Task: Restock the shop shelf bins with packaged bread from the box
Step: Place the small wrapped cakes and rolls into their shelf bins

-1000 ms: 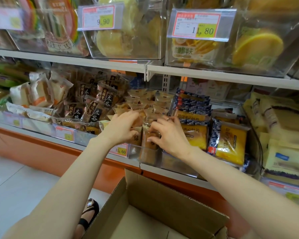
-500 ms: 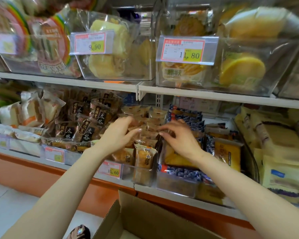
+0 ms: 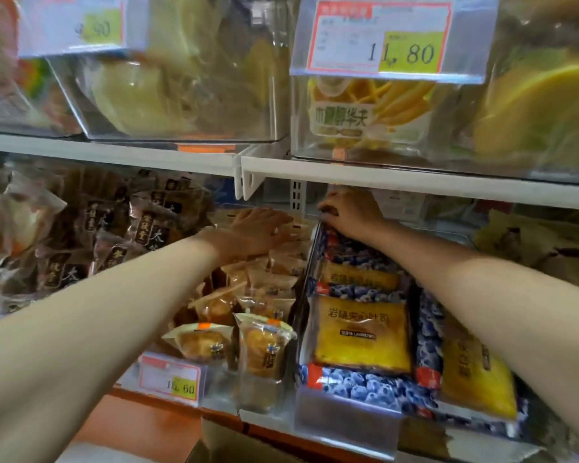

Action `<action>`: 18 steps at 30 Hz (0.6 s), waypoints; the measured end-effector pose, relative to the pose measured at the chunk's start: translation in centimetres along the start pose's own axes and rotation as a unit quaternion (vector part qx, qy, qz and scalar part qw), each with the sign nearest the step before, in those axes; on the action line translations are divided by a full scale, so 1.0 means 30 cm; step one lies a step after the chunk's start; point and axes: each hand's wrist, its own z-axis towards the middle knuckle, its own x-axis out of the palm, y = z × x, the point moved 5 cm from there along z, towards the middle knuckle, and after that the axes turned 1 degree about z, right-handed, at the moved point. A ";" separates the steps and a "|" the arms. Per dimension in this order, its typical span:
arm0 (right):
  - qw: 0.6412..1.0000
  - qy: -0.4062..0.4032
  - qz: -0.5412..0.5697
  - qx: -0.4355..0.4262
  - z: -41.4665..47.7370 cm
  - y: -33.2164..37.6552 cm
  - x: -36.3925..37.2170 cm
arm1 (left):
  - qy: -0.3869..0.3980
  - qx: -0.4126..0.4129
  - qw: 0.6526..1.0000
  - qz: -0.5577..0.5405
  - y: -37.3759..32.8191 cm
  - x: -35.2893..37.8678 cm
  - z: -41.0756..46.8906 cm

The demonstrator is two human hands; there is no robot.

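Lower shelf, far left: dark brown bread packets (image 3: 81, 235) with black labels, stacked leaning, blurred.

Centre-left: left hand (image 3: 258, 228) reaches deep under the upper shelf (image 3: 381, 182). Its grip is spread, fingers straight and flat on top of the rearmost bun packets (image 3: 264, 349). These are small clear-wrapped buns standing in rows in the middle bin, front to back. The two front packets stand upright just behind the bin's front wall. A price tag (image 3: 171, 379) reading 15.60 hangs on the bin front at lower left.

Bottom edge, centre: a cardboard flap of the box (image 3: 234, 442) shows below the shelf lip. Its contents are out of frame.

Centre-right: right hand (image 3: 348, 212) is at the back of the next bin, just below the upper shelf. Its grip is curled, fingers hooked over the top edge of the rearmost of the toast packets (image 3: 361, 332). Thumb position not resolvable. The toast packets are yellow with a blue berry print, lying overlapped and tilted back in a row from the bin front to the hand. A second row of the same packets lies to the right, partly under the right forearm.

Upper shelf: clear bins (image 3: 281, 121) hold pale yellow cakes, blurred. A large tag (image 3: 381, 38) reads 11.80.

Far right, lower shelf: yellowish packets (image 3: 532, 235), detail unclear.
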 end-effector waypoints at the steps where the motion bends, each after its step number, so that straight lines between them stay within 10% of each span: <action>1: 1.000 0.012 0.009 0.004 0.026 -0.003 0.019 | 0.011 -0.001 1.000 0.000 0.014 0.007 0.019; 10: 0.989 0.132 0.016 0.061 0.136 0.030 0.103 | -0.050 0.019 0.997 -0.056 0.021 -0.053 0.041; 18: 0.973 0.011 0.221 0.067 0.134 0.035 0.066 | -0.129 -0.082 0.941 -0.301 0.082 -0.047 0.054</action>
